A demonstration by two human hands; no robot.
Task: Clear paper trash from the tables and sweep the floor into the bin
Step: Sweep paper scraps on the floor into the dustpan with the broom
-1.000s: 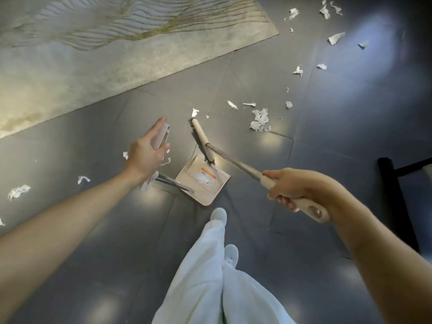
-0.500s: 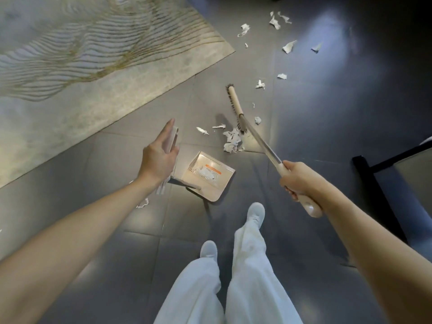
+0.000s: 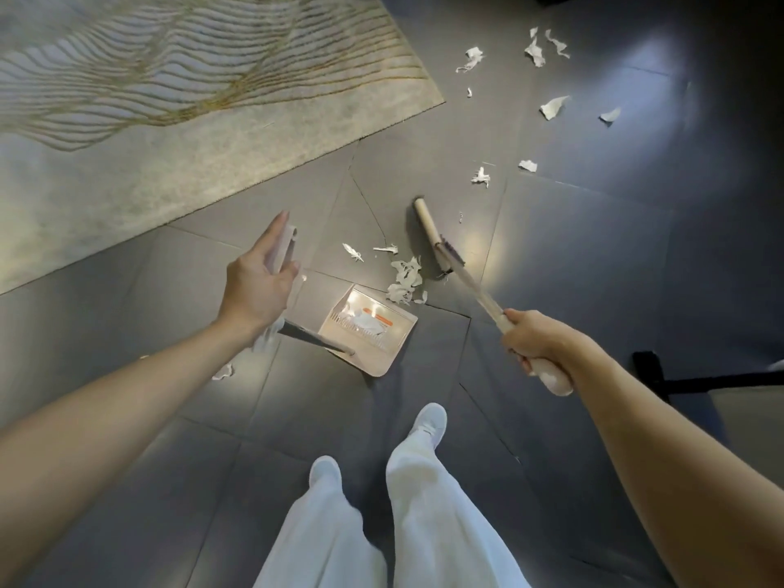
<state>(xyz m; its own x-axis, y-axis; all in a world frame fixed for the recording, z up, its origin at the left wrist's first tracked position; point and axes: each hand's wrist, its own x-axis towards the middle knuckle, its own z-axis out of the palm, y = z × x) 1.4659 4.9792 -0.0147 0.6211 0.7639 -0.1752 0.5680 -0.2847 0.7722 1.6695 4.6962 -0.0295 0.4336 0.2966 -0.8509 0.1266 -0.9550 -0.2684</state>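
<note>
Your right hand [image 3: 536, 348] is clenched around the broom [image 3: 441, 254] grip, and your left hand [image 3: 259, 286] loosely holds the dustpan [image 3: 367, 328] handle, fingers extended. The pan sits between your hands; a shredded-paper pile [image 3: 405, 282] lies just beyond its mouth beside the broom head, more paper scraps [image 3: 536, 50] well beyond.

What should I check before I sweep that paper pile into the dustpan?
1. Right hand grips the broom handle: ok.
2. Left hand holds the dustpan handle: ok.
3. Dustpan mouth faces the paper pile: ok.
4. Pan lip flat against the floor: cannot tell.
5. Broom head behind the pile, away from the pan: ok.
6. Every scrap gathered: not ok, far scraps remain.
</note>
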